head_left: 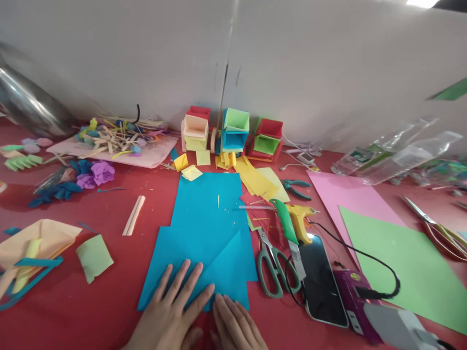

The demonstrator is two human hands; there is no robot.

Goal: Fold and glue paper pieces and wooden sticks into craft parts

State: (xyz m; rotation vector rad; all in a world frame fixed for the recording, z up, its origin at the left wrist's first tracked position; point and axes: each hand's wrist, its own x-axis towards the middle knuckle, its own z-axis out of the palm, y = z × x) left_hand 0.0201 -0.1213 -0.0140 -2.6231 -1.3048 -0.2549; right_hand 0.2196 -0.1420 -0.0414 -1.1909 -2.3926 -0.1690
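My left hand (164, 311) lies spread with its palm down on the lower left part of a blue sheet of paper (222, 253). A diagonal crease or flap edge shows on the sheet's right half. Beside it, my right hand (237, 323) rests on the near edge of the same sheet, fingers extended and close together, its thumb hidden. Beneath the far side of this sheet lies another blue sheet (204, 199) with small scraps on it. To the right are green-handled scissors (272, 267), a utility knife (286, 223) and a yellow glue gun (301, 221).
Folded paper boxes (235, 129) stand against the wall. At the back left, a tray (153, 153) carries sticks and craft bits. A phone (323, 282), a purple device (355, 301) with a cable, pliers (297, 188), a green sheet (404, 265) and plastic bottles (408, 158) occupy the right.
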